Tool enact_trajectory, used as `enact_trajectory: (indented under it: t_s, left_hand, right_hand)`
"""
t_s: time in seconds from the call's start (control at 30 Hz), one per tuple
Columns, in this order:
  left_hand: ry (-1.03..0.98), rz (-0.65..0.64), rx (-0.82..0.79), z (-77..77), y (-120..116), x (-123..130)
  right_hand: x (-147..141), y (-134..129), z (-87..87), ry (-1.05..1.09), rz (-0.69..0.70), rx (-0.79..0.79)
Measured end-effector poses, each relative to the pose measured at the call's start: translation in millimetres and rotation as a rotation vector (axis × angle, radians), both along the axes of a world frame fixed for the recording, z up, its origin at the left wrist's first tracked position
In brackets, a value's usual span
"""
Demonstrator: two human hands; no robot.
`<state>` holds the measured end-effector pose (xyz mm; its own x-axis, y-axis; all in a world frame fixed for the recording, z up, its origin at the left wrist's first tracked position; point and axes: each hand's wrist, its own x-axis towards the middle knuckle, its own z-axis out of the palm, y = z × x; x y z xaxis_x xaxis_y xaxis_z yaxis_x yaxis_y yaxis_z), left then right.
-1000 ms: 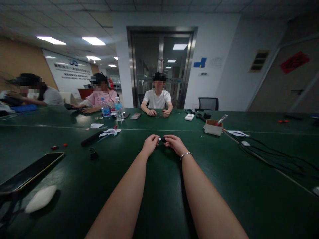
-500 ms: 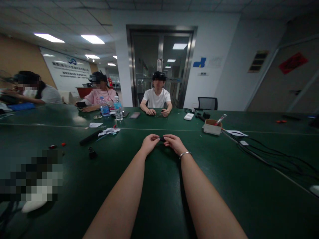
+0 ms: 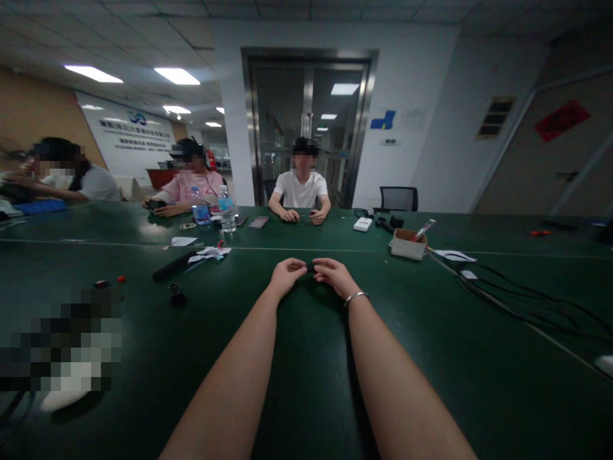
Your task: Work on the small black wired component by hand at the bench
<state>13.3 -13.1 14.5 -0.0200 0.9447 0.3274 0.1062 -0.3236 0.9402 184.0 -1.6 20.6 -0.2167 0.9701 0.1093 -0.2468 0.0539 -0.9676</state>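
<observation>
Both hands meet over the dark green table (image 3: 306, 358), just short of its pale seam line. Between them is a small black object (image 3: 310, 268), too small to make out in detail. My left hand (image 3: 287, 276) pinches its left end with thumb and fingers. The fingertips of my right hand (image 3: 335, 276), with a silver bracelet at the wrist, close on its right end. To the left stands a small black cylindrical part (image 3: 175, 295), and beyond it lies a long black object (image 3: 173, 264) beside crumpled white paper (image 3: 211, 254).
A person in a white shirt (image 3: 302, 191) sits opposite; two more sit at the far left. Two water bottles (image 3: 227, 209) stand on the far half. A small open box (image 3: 408, 245) and black cables (image 3: 517, 294) are on the right. A white object (image 3: 71, 386) lies near left.
Both hands hold almost the same pose, with the small black object still between them. The view has shifted very slightly.
</observation>
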Motion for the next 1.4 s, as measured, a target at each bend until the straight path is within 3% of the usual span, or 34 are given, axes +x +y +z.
enact_trajectory:
  t_s: [0.23,0.8,1.27,1.4]
  left_hand:
    - [-0.004,0.024,0.015,1.7,0,1]
    - [-0.021,-0.078,-0.102,-4.1,2,4]
    - [-0.019,-0.02,0.066,-8.3,9,0]
    - [-0.008,-0.021,0.024,-5.9,7,-1]
  right_hand:
    - [-2,3,-1.1,-0.011,-0.014,-0.035]
    - [0,-2,2.4,0.03,0.002,-0.011]
    - [-1,4,-1.9,-0.014,-0.019,-0.016]
    - [0,3,-1.3,-0.032,-0.011,-0.015]
